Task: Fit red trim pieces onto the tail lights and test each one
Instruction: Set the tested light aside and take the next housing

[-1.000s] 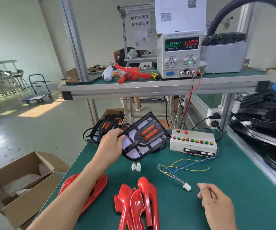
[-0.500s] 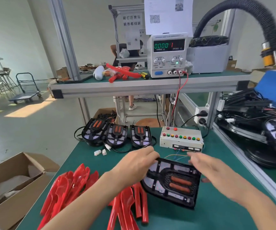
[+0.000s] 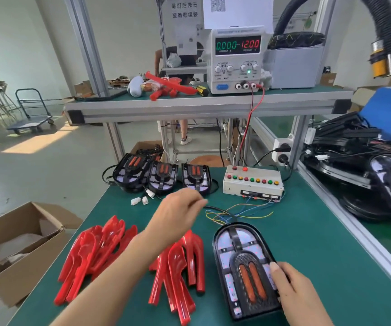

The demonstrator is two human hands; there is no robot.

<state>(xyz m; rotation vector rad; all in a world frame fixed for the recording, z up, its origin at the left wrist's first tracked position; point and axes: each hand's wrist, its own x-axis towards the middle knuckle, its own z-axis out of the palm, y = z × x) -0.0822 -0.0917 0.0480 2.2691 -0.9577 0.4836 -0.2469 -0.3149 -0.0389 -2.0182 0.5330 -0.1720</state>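
Two hands work a green bench (image 3: 307, 243) where a tail light (image 3: 244, 267) lies flat near the right edge, face up, with no red trim fitted to it. The right hand (image 3: 295, 295) rests on the light's near right side, thumb laid across its face, apparently to steady it; its other fingers are hidden behind the housing, so how tightly they curl cannot be told. The left hand (image 3: 178, 215) reaches toward the far middle of the bench with fingers loosely curled; whether it pinches the black lead (image 3: 215, 209) running from the light cannot be told. That lead ends among coloured wires (image 3: 244, 211) trailing from the button test box (image 3: 252, 182), which suggests the light sits here to be plugged in for testing.

Three more tail lights (image 3: 161, 176) stand in a row at the far left of the bench, just beside the test box, apparently waiting their turn. Two heaps of red trim pieces lie near the worker: a left heap (image 3: 93, 255) and a smaller heap (image 3: 180, 271) just left of the light, both within easy reach for fitting; single pieces overlap too much to count. On the shelf above, one power supply (image 3: 236, 60) shows 12.00 volts and zero current. One open cardboard box (image 3: 18, 245) sits on the floor at left.
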